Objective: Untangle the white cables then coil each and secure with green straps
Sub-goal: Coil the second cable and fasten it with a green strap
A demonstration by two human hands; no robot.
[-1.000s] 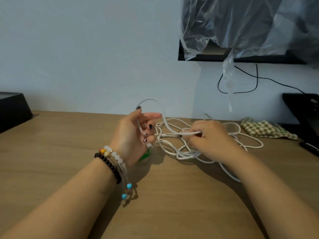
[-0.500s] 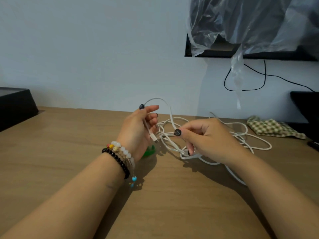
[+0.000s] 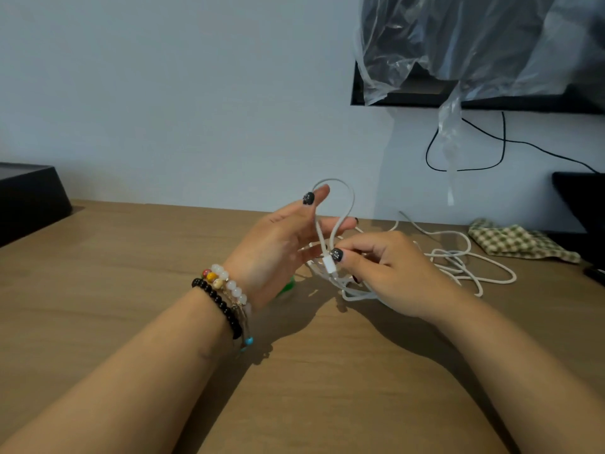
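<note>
The white cables [image 3: 458, 260] lie in a loose tangle on the wooden table [image 3: 131, 257], to the right of my hands. One strand rises in a loop [image 3: 343, 188] over my left hand [image 3: 278, 247], whose thumb and forefinger are stretched out and apart with the strand running down between them. My right hand [image 3: 393, 273] pinches that cable's white connector [image 3: 329, 265] between thumb and forefinger, just below my left fingers. A bit of green strap [image 3: 286, 286] peeks out on the table under my left hand; most of it is hidden.
A checked cloth [image 3: 517, 240] lies at the back right beside a black object [image 3: 582, 198]. A black box [image 3: 29, 194] stands at the far left. A plastic-covered screen [image 3: 474, 44] hangs on the wall above a black wire [image 3: 501, 142].
My right hand left the tangle and came left to pinch the connector hanging from my left hand. My left fingers have straightened and the loop stands higher.
</note>
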